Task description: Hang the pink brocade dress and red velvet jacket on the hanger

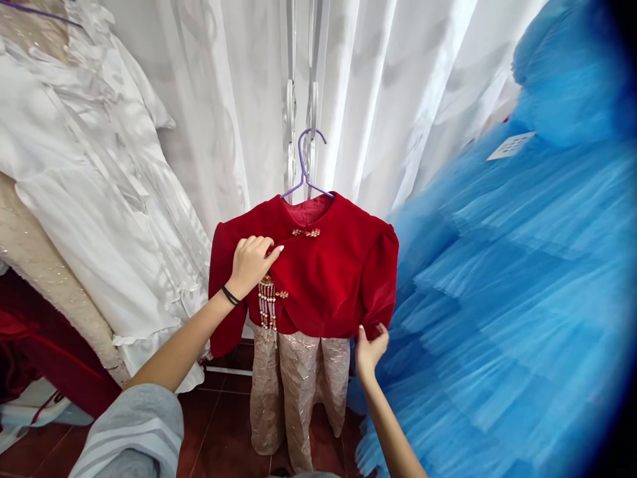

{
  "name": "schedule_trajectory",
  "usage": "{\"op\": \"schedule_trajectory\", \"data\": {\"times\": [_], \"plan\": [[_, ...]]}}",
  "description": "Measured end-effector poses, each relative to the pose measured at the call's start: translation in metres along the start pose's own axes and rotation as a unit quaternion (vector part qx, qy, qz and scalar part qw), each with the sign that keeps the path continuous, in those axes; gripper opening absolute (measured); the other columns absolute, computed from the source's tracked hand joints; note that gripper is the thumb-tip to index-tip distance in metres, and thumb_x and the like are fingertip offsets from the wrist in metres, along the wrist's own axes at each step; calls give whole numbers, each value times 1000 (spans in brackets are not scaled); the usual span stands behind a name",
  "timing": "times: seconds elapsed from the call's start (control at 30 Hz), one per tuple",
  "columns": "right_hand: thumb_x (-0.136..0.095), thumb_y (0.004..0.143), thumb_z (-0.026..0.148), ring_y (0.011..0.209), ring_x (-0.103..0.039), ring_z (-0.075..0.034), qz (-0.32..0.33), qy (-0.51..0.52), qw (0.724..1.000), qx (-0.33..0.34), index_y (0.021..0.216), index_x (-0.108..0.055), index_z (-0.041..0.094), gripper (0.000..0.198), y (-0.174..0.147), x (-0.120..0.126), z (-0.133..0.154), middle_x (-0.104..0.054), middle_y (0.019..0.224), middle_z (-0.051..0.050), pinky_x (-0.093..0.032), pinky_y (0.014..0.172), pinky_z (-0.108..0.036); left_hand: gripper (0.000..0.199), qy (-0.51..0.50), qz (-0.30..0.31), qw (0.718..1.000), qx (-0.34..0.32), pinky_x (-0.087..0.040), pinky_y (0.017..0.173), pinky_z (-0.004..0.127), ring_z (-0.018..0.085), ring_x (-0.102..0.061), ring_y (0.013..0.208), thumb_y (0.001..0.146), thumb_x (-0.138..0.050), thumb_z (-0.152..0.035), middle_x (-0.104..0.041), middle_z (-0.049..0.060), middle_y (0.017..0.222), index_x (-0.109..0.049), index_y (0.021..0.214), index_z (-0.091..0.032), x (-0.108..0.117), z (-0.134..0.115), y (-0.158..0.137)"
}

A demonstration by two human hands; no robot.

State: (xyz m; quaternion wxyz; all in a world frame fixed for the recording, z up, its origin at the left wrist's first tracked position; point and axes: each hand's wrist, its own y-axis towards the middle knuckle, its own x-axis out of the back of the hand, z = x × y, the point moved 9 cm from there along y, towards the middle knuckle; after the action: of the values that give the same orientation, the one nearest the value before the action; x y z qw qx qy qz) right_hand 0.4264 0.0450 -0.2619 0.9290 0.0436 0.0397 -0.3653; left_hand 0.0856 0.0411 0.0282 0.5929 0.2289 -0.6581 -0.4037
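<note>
Red velvet top (328, 272) hung on purple hanger (304, 162), left hand (251, 262) lay flat on chest, right hand (371, 348) pinched hem, white tag (510, 146) on blue tulle dress (512, 285) unreadable.

- The left hand (251, 264) covers part of the red jacket (318, 272) front
- The beaded tassel (267, 307) is too small to make out
- The blue tulle dress (507, 299) runs off the right edge, blurred there
- The white gown (94, 172) is cut off at left
- The hanger (304, 166) hook's support is unclear

Red jacket (323, 272): matt velvet cloth; beneath it, trousers (298, 392) of shiny brocade; above it, hanger (304, 166) of smooth plastic
</note>
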Motion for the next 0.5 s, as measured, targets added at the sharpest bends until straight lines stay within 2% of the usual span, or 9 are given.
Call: {"op": "schedule_trajectory", "data": {"times": [0.03,0.1,0.13,0.17,0.23,0.27,0.33,0.43,0.5], "plan": [[-68,71,52,137,-42,-33,-26,-45,994,98,123,-52,18,64,-5,1,35,-53,136,-18,-32,116,-52,32,-22,-30,999,12,-44,81,39,25,-62,89,99,-43,-43,-71,9,92,-65,96,-20,5,1,-8],[-59,81,55,144,-32,-35,-44,-130,946,295,142,-39,15,76,-25,-17,110,-40,149,-23,-24,119,-57,31,-46,-116,990,66,-44,93,42,27,-61,105,99,-44,-41,-68,13,110,-61,111,-19,16,8,-28],[-57,83,58,146,-29,-37,-40,-159,915,368,148,-32,12,83,-37,-33,142,-35,152,-26,-24,118,-60,35,-42,-159,981,104,-43,99,46,30,-58,113,97,-47,-43,-64,16,118,-58,119,-18,20,14,-37],[-58,82,61,147,-25,-38,-30,-178,892,414,151,-25,11,92,-45,-51,168,-29,154,-28,-24,117,-63,44,-29,-193,970,145,-41,103,50,33,-53,121,95,-51,-46,-59,19,126,-54,127,-17,21,20,-46],[-61,77,66,150,-15,-42,-9,-216,862,458,154,-16,7,106,-50,-88,208,-17,157,-32,-23,114,-68,73,5,-221,954,205,-35,107,59,41,-44,131,86,-61,-57,-47,27,139,-41,141,-14,18,31,-54],[-61,76,66,150,-10,-44,0,-240,853,463,154,-16,6,107,-46,-104,221,-13,158,-33,-20,112,-72,84,20,-218,951,220,-33,108,62,44,-41,133,82,-64,-61,-43,29,142,-36,145,-13,14,36,-54],[-57,81,56,150,-5,-45,10,-289,842,456,154,-21,8,95,-30,-122,236,-12,160,-31,-15,110,-77,84,41,-208,951,227,-33,107,64,46,-42,131,79,-66,-64,-45,27,140,-40,143,-16,11,47,-49],[-49,83,32,151,-10,-41,3,-317,829,461,154,-30,14,75,4,-112,250,-26,160,-22,-10,111,-77,72,38,-202,955,214,-39,105,59,42,-49,124,81,-65,-62,-52,23,130,-49,134,-16,18,66,-42],[-43,81,20,147,-27,-36,5,-287,825,488,149,-42,15,68,32,-91,266,-44,152,-18,-18,115,-70,66,1,-180,965,190,-43,104,52,38,-53,120,86,-60,-58,-55,22,125,-50,134,-14,26,81,-37]]}}
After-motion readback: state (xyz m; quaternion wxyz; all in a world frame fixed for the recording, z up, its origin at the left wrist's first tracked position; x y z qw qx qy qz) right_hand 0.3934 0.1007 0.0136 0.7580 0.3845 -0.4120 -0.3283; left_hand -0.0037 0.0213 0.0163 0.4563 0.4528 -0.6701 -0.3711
